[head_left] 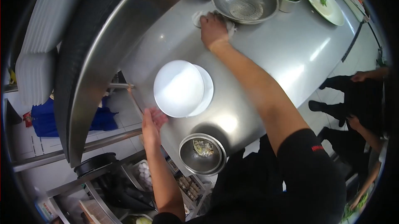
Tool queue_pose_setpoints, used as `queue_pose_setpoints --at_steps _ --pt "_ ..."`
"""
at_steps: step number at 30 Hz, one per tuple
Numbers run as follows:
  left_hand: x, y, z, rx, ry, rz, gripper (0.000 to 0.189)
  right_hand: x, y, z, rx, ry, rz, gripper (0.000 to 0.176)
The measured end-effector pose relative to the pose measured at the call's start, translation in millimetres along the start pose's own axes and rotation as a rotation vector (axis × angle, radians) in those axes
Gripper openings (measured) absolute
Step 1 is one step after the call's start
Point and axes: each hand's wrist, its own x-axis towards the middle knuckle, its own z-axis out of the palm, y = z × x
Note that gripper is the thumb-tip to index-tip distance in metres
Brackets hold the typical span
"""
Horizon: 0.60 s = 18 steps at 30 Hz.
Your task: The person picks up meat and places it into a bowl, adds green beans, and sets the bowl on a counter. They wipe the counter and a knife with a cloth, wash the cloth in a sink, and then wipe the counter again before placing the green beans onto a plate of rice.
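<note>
My right hand [214, 29] is closed on a crumpled white cloth [230, 27], pressed to the steel table beside a wide metal bowl [245, 0]. The cloth partly sticks out on both sides of the hand. My left hand [153, 122] is at the table's edge, just below a white bowl [178, 89]; its fingers are apart and somewhat blurred, and I see nothing in it. Under the white bowl, a white plate [209, 91] shows at its right side. Nearer my body stands a metal bowl [187, 159] with a crumpled, shiny bit inside.
Along the far side of the steel table [253, 58] are a metal pot [289, 0] with green leaves and an oval white plate [334, 12] with a green garnish. A curved steel shelf edge [99, 45] hangs at left. People in dark clothes [361, 103] stand at right.
</note>
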Motion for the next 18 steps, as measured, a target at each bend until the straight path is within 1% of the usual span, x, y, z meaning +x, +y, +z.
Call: queue_pose_setpoints --at_steps 2,4,5,6,8,9,11,14,15,18 --pt "-18.9 -11.0 -13.9 0.102 -0.001 -0.037 0.057 53.1 -13.7 14.9 0.042 -0.015 0.02 0.047" --pt "-61.7 3.6 -12.0 0.307 0.001 -0.016 0.064 99.4 -27.6 50.8 -0.033 0.162 0.015 0.03" --pt "-78.2 1.9 -20.0 0.312 -0.018 -0.049 0.064 116.1 -35.1 63.0 -0.021 0.176 -0.004 0.03" --pt "-93.8 -0.1 -29.2 0.319 -0.036 -0.083 0.063 126.6 -42.0 66.7 0.023 0.149 -0.041 0.031" --pt "-120.3 -9.8 -35.7 0.199 -0.121 -0.104 0.063 137.9 -50.8 69.2 0.105 0.096 -0.125 0.031" --pt "-128.6 -11.8 -34.1 0.191 -0.101 -0.13 0.065 134.7 -49.7 67.6 0.127 0.049 -0.162 0.031" --pt "-136.7 -14.1 -22.2 0.168 -0.076 -0.188 0.069 129.4 -52.1 56.0 0.158 -0.017 -0.233 0.031" --pt "-120.9 -1.2 5.1 0.208 -0.051 -0.189 0.067 126.4 -49.0 55.0 0.205 -0.089 -0.31 0.032" --pt "-111.5 -0.4 10.8 0.211 -0.085 -0.164 0.07 127.5 -52.3 53.3 0.218 -0.109 -0.339 0.032" --pt "-80.6 11.6 28.5 0.077 -0.066 -0.194 0.074 123.5 -52.7 50.3 0.268 -0.173 -0.41 0.033"
